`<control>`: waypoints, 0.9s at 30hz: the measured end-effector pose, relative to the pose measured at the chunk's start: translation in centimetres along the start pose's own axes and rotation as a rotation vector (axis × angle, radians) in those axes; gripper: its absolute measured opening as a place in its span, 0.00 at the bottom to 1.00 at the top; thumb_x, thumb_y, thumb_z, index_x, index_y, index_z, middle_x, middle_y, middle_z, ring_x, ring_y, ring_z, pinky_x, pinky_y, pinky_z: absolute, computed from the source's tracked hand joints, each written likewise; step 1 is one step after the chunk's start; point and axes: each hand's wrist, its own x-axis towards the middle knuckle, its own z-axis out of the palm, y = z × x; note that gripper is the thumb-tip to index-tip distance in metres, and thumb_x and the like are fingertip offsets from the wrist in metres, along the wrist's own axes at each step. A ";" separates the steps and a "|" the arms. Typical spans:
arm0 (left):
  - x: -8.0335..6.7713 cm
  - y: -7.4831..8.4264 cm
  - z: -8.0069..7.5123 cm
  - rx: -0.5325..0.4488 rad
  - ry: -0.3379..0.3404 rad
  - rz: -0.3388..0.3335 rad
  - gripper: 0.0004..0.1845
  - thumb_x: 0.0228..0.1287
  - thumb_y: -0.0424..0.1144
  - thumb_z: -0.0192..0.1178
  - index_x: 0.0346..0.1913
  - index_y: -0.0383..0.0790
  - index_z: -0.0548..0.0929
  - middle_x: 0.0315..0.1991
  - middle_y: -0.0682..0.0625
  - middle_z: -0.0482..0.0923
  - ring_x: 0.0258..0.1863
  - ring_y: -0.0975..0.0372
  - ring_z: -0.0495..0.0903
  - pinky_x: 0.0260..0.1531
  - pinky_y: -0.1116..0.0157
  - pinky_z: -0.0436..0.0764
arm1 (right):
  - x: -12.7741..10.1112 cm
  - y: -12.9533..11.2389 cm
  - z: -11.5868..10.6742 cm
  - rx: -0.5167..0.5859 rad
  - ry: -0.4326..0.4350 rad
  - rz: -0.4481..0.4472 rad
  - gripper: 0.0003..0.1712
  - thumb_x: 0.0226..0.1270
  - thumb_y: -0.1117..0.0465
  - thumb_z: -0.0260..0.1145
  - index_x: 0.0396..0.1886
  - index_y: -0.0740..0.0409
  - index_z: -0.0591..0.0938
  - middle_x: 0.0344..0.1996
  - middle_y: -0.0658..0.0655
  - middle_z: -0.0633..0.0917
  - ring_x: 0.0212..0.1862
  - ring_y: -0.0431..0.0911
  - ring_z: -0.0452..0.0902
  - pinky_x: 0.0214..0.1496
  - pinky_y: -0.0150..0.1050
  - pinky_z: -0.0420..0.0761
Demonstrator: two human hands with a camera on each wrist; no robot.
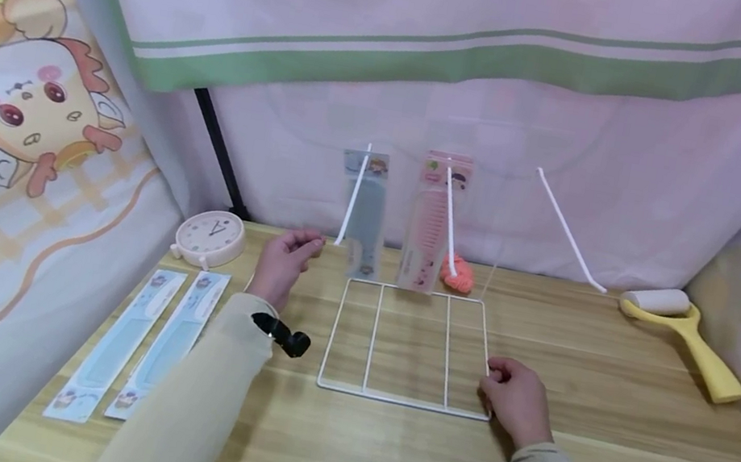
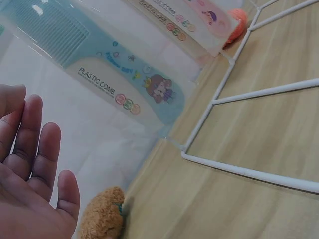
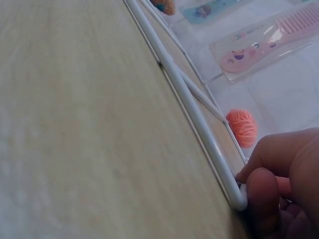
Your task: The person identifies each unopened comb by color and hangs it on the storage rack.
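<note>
A white wire display rack has its base [image 1: 403, 404] flat on the wooden table, with white hooks [image 1: 571, 230] rising above it. On the left hook hangs a packaged blue comb [image 1: 368, 218]; a packaged pink comb [image 1: 426, 228] hangs on the middle one. The right hook carries nothing. My right hand [image 1: 519, 399] pinches the base's right side wire near its front corner, seen closely in the right wrist view. Left of the blue comb, my left hand [image 1: 284, 266] is raised with loosely bent fingers [image 2: 47, 159] and holds nothing.
Two more packaged blue combs [image 1: 115, 352] [image 1: 171, 345] lie at the left beside a round clock [image 1: 211, 235]. A coral yarn ball [image 1: 459, 274] sits behind the rack, and a fuzzy brown object [image 2: 103, 214] near my left hand. A yellow-handled roller [image 1: 706, 353] lies at right.
</note>
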 end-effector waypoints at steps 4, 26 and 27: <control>-0.9 -0.7 -0.3 0.004 -0.018 0.004 0.15 0.70 0.39 0.64 0.55 0.37 0.80 0.48 0.46 0.82 0.44 0.61 0.79 0.54 0.54 0.75 | 0.1 0.1 -0.1 -0.007 -0.002 -0.003 0.23 0.59 0.66 0.63 0.55 0.67 0.81 0.31 0.56 0.81 0.24 0.44 0.77 0.27 0.35 0.76; -6.6 1.0 -2.4 0.100 -0.068 0.061 0.13 0.72 0.36 0.61 0.54 0.33 0.78 0.51 0.44 0.80 0.48 0.59 0.78 0.51 0.64 0.77 | 0.0 0.0 0.1 -0.002 0.007 0.004 0.22 0.60 0.66 0.63 0.55 0.67 0.81 0.32 0.56 0.81 0.24 0.44 0.77 0.23 0.35 0.75; -6.8 0.9 -2.6 0.110 -0.068 0.064 0.12 0.71 0.36 0.61 0.53 0.34 0.78 0.50 0.44 0.80 0.49 0.58 0.77 0.51 0.64 0.77 | 0.0 0.1 0.1 -0.006 0.008 0.002 0.22 0.60 0.66 0.63 0.55 0.67 0.81 0.32 0.56 0.81 0.24 0.44 0.77 0.24 0.35 0.75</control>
